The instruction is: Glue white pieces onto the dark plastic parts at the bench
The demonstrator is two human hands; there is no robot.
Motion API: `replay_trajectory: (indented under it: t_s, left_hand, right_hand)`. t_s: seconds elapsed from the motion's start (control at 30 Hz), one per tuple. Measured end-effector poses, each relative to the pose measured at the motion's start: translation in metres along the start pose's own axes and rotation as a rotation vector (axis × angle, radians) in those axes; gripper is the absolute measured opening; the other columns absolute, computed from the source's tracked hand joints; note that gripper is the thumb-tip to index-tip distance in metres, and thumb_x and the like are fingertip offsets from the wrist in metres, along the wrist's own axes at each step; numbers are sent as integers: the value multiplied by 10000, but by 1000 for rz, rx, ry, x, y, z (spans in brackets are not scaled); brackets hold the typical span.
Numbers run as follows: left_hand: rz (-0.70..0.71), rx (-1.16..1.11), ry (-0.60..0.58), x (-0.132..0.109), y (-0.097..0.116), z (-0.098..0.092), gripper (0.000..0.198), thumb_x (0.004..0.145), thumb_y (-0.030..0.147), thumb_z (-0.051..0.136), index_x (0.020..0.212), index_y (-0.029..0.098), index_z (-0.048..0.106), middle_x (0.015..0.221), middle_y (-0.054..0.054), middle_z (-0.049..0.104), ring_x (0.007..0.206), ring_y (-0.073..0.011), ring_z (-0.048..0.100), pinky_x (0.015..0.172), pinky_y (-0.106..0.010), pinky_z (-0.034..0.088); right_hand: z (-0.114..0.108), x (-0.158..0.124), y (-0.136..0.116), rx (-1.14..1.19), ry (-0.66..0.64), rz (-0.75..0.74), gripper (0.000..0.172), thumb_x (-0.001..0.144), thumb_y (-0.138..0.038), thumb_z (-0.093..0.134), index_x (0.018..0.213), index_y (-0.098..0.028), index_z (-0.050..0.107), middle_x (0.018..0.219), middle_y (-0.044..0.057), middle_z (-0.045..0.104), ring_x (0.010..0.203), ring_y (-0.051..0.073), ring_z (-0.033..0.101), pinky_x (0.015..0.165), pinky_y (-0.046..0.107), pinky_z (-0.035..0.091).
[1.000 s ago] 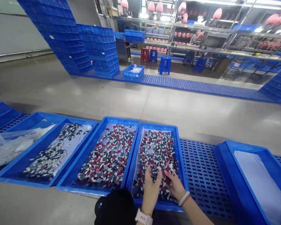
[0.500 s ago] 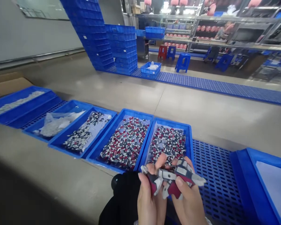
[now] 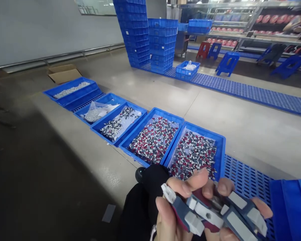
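Bottom right of frame: your left hand [image 3: 170, 214] and right hand [image 3: 240, 204] both clamp a bunch of grey-white-maroon pieces [image 3: 210, 214], fingers curled over the top, thumbs pressing underneath. Blue tray [image 3: 222, 150] just above.

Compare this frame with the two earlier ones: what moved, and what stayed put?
Both hands, left hand and right hand, lifted a bunch of pieces out of the nearest tray and raised it close to the camera. The view swung left. The trays stayed in their row.
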State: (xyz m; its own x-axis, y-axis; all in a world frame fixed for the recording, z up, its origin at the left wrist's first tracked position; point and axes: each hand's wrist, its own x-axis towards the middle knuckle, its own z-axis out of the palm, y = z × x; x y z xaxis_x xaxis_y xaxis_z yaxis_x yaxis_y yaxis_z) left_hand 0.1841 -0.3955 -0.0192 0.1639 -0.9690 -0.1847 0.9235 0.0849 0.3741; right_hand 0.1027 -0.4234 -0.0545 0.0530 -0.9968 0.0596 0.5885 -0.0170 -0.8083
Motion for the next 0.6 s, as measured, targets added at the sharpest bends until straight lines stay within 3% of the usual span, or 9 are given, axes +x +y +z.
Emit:
replay_trajectory:
  t_s: [0.07, 0.17, 0.23, 0.3, 0.37, 0.47, 0.53, 0.6]
  left_hand:
    - [-37, -79, -2, -2, 3, -1, 293, 904, 635, 678, 935, 343, 688, 1253, 65, 750, 1159, -198, 699, 1035, -317, 530]
    - [-56, -190, -53, -3, 7, 7, 258, 923, 561, 706, 862, 313, 672, 1191, 93, 762, 1114, -123, 705, 1085, -262, 487]
    - [-26, -202, -57, -2, 9, 14, 260, 931, 527, 713, 840, 286, 683, 1133, 59, 783, 1125, -117, 703, 1137, -279, 451]
    - [14, -182, -46, -1, 10, 18, 240, 872, 479, 800, 852, 264, 695, 1125, 6, 792, 1085, -158, 719, 1115, -342, 486]
    - [25, -144, 3, 0, 13, 18, 271, 770, 379, 908, 855, 239, 692, 1095, -47, 799, 1056, -217, 729, 1042, -393, 544]
    - [-70, -143, 158, 1, 22, 14, 262, 713, 186, 936, 828, 202, 701, 996, -70, 803, 1122, -283, 725, 972, -391, 590]
    - [-154, -214, 227, 3, 28, 11, 198, 753, 100, 884, 834, 189, 727, 928, -42, 794, 1112, -263, 734, 888, -334, 620]
    - [-216, -280, 236, 5, 32, 8, 179, 761, 58, 854, 837, 180, 746, 913, -38, 786, 1033, -245, 751, 734, -287, 625]
  right_hand:
    - [-3, -4, 7, -98, 12, -76, 357, 758, -663, 761, 939, -374, 651, 801, 54, 627, 809, 290, 634, 677, 422, 603]
    - [0, -10, 1, -131, -22, -5, 306, 867, -629, 648, 1003, -356, 664, 887, 88, 667, 802, 296, 670, 626, 432, 612]
    - [5, -12, -10, -124, -67, 10, 310, 947, -598, 557, 1008, -322, 684, 927, 92, 677, 828, 275, 696, 682, 427, 636]
    - [8, -12, -21, -100, -62, -19, 308, 1012, -527, 494, 1006, -303, 706, 965, 76, 683, 933, 244, 712, 805, 392, 647]
    - [9, -11, -27, -74, -90, -17, 316, 1051, -476, 456, 1051, -301, 719, 1032, 66, 697, 1041, 215, 707, 828, 312, 641]
    - [8, -9, -26, -204, -263, -171, 183, 1025, -342, 590, 1162, -325, 709, 1175, 51, 668, 1138, 218, 670, 876, 315, 633]
    - [11, -8, -22, -269, -262, -361, 358, 958, -187, 691, 1253, -386, 654, 1219, 17, 603, 1156, 206, 630, 977, 384, 607]
    - [16, -10, -19, -180, -135, -384, 470, 944, -152, 703, 1300, -437, 590, 1223, -2, 544, 1133, 184, 605, 980, 403, 610]
